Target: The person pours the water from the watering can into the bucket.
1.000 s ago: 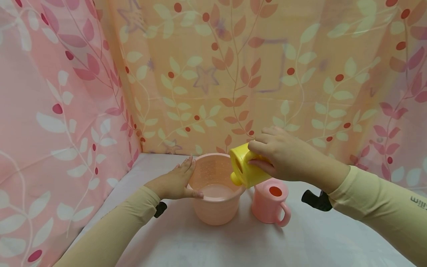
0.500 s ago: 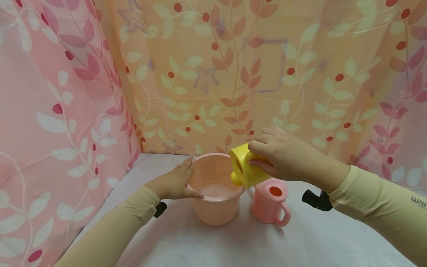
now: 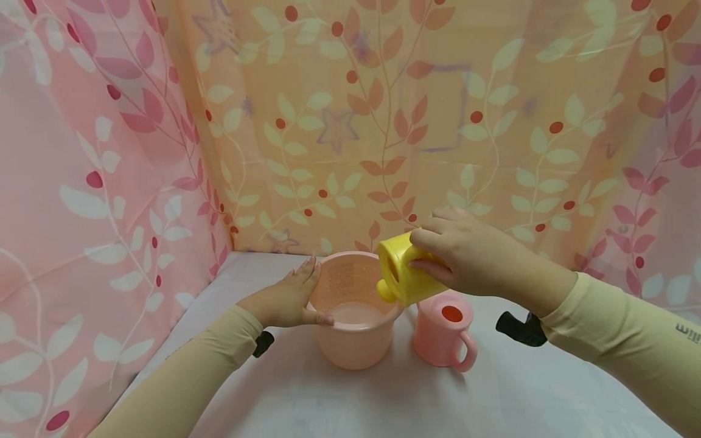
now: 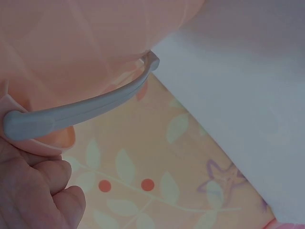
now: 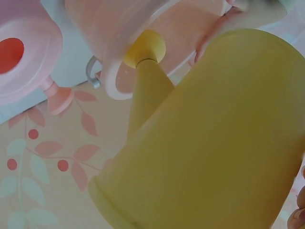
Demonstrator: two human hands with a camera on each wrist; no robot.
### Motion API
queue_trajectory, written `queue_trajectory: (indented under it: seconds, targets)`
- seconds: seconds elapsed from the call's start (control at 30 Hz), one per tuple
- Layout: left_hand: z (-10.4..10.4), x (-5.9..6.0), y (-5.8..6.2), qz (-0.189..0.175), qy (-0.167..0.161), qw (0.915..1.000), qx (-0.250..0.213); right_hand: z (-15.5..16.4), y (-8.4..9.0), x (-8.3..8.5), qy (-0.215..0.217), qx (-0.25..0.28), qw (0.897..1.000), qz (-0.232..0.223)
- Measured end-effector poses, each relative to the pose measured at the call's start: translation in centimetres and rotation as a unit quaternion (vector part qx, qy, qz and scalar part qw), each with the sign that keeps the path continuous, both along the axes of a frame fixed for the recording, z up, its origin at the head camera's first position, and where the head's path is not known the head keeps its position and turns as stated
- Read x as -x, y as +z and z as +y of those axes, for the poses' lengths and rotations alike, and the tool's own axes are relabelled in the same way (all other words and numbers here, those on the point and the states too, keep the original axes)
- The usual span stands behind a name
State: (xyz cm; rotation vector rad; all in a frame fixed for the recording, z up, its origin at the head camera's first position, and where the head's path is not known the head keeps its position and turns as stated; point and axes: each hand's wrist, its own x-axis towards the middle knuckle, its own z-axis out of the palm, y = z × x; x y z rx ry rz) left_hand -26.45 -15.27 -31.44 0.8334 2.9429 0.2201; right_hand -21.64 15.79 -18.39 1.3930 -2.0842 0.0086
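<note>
A yellow watering can (image 3: 418, 286) is tipped sideways in my right hand (image 3: 476, 258), whose fingers curl round its handle. Its round sprinkler head (image 5: 145, 50) reaches in over the rim of a translucent pink bucket (image 3: 356, 347), as the right wrist view shows. Some water (image 3: 353, 313) lies at the bucket's bottom, and droplets dot its inner wall. My left hand (image 3: 287, 298) holds the bucket's left rim, thumb on the near side and fingers towards the back. In the left wrist view, curled fingers (image 4: 52, 176) sit just below the end of the bucket's grey handle (image 4: 95, 107).
A pink watering can (image 3: 432, 340) stands upright right of the bucket, its handle towards me and a red opening on top. Everything stands on a white-covered table (image 3: 306, 401). Leaf-patterned cloth (image 3: 383, 121) hangs at the back and sides.
The right hand and the yellow watering can have shifted only very slightly, the spout end rising a touch. The left hand, bucket and pink watering can stay where they were.
</note>
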Motion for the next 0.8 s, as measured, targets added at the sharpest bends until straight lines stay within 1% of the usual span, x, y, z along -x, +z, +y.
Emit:
queue_trajectory:
  seconds: [0.3, 0.43, 0.53, 0.63, 0.8]
  targets:
    - [0.0, -0.1, 0.0, 0.001, 0.001, 1.0000, -0.004, 0.8, -0.4, 0.4, 0.009, 0.047, 0.999, -0.009]
    - [0.0, 0.0, 0.0, -0.001, 0.001, 1.0000, -0.005, 1.3, -0.7, 0.6, -0.009, 0.074, 0.997, -0.026]
    - [0.0, 0.0, 0.0, -0.003, 0.003, 1.0000, -0.002, 1.7, -0.9, 0.6, -0.031, 0.102, 0.993, -0.055]
    - [0.0, 0.0, 0.0, -0.005, 0.004, 1.0000, -0.001, 2.1, -1.2, 0.5, -0.043, 0.135, 0.986, -0.083]
    - [-0.1, -0.1, 0.0, -0.006, 0.002, 1.0000, -0.005, 2.7, -1.8, 0.6, -0.057, 0.173, 0.978, -0.105]
